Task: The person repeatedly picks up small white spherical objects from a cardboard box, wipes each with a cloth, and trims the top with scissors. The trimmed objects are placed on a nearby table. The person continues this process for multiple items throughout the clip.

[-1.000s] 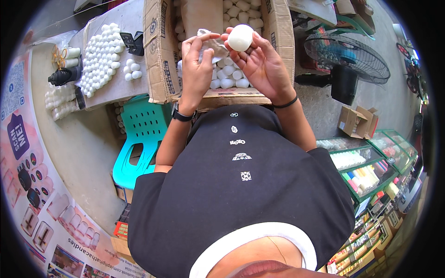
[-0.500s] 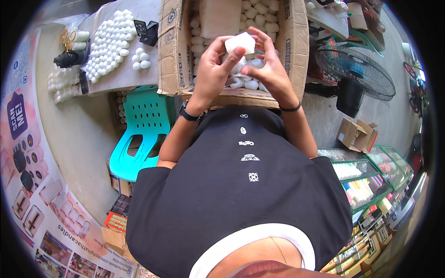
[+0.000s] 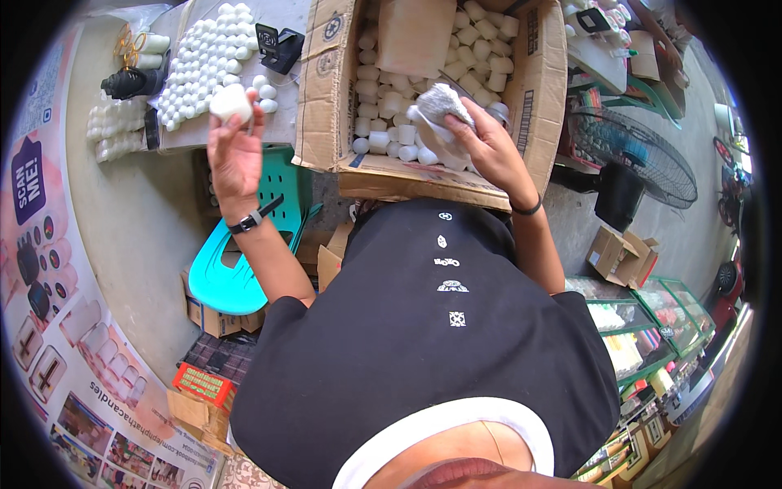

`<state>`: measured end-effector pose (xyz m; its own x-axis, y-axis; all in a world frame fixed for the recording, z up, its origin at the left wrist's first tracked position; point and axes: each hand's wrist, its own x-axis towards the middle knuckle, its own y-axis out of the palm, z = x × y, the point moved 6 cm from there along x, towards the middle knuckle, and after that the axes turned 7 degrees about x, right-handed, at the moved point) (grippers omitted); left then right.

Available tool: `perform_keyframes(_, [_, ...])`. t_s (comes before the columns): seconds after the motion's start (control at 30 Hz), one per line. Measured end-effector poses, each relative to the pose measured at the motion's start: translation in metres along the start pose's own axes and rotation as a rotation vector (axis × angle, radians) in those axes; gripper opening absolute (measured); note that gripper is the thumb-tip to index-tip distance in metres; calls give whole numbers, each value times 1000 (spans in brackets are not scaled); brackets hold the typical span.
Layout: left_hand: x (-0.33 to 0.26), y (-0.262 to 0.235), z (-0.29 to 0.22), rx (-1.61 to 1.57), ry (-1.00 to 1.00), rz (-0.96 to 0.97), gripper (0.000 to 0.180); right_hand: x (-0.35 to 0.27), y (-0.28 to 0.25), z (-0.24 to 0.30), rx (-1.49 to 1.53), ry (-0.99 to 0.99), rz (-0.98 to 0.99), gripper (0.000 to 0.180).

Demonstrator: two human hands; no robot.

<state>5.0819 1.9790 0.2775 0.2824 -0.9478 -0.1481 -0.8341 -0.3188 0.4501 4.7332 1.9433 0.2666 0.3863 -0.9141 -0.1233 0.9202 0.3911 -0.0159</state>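
Observation:
My left hand (image 3: pixel 236 155) is closed around a short white candle (image 3: pixel 230 104), held up by its fingertips in front of the table at the left. Beyond it, rows of similar white candles (image 3: pixel 198 69) stand on that table, with a small separate group beside them. My right hand (image 3: pixel 492 148) grips a crumpled white cloth (image 3: pixel 441 107) over the cardboard box (image 3: pixel 326 106). Inside the box lie many loose white candles (image 3: pixel 381 138) and a flat pale piece of cardboard (image 3: pixel 417 37). The cloth hides part of the candles under it.
A turquoise plastic chair (image 3: pixel 224 273) stands below the left table. To the right are a black fan (image 3: pixel 619 196), a small open carton (image 3: pixel 619 254) and green-framed glass cases (image 3: pixel 664 318). A black stand (image 3: pixel 279 49) sits on the table near the candles.
My left hand has moved left from above the box to the table, carrying the candle. My right hand stays over the box with the cloth. The hands were together before.

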Motion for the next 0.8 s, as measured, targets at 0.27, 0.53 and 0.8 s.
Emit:
perform_keyframes(0.27, [44, -163, 89, 551, 81, -456, 40, 11, -6, 37, 54, 58, -167, 28])
perform_keyframes(0.53, [69, -254, 208, 1340, 86, -769, 61, 37, 2, -17, 682, 261, -237, 27])
perform_keyframes(0.8, [88, -247, 182, 1617, -291, -840, 97, 8, -25, 5, 1362, 207, 29, 70])
